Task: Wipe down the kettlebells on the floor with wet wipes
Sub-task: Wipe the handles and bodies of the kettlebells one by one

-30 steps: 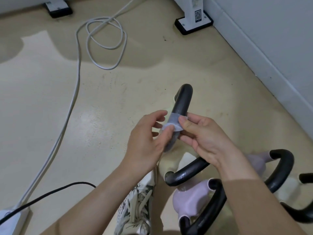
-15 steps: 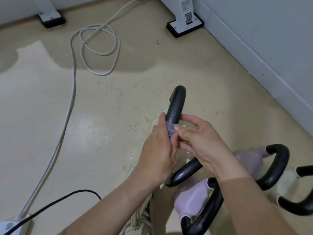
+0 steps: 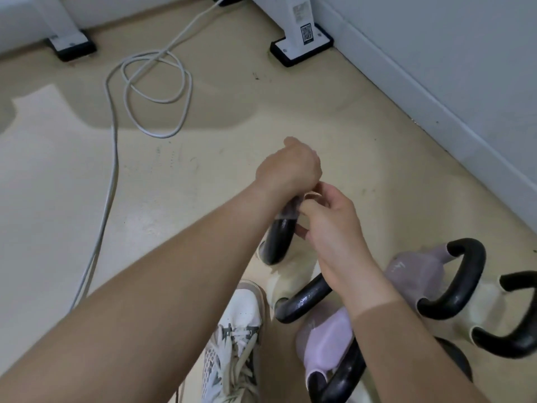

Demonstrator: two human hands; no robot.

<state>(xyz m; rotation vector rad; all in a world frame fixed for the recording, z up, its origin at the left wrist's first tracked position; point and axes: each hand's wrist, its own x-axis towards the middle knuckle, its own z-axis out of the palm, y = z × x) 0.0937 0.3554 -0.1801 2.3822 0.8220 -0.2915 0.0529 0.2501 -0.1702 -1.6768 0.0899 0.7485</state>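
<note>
Beige vinyl floor [image 3: 203, 184] meets a pale wall [image 3: 436, 39] along the right, seen from above by a person standing over a cluster of kettlebells. Closest to the person's hands is a cream kettlebell [image 3: 286, 282] that sits on the floor just past the toe of a white laced shoe [image 3: 238, 330]. Its thick black handle [image 3: 279, 239] is a matte, slightly pebbled loop. One leg rises from the cream body and runs up and away from the viewer, leaning a little right, until it vanishes under the hands. The other leg curves out low to the right beneath the right wrist. A wet wipe [image 3: 289, 212], thin and translucent grey, is wrapped round the upper part of that rising leg. The left hand [image 3: 287, 170] covers the top of the handle, knuckles up, fingers curled over it and hidden from view. The right hand [image 3: 334, 228] sits just beside it, its fingers [image 3: 334, 193] bent and pinching a pale edge of the wipe against the thumb. To the right stand two lilac kettlebells [image 3: 412, 269] [image 3: 328, 338] and another cream one [image 3: 488, 298], all with black handles. Farther off lie a looped white cable [image 3: 186, 91] and two white stand feet [image 3: 302, 48] [image 3: 72, 46].
</note>
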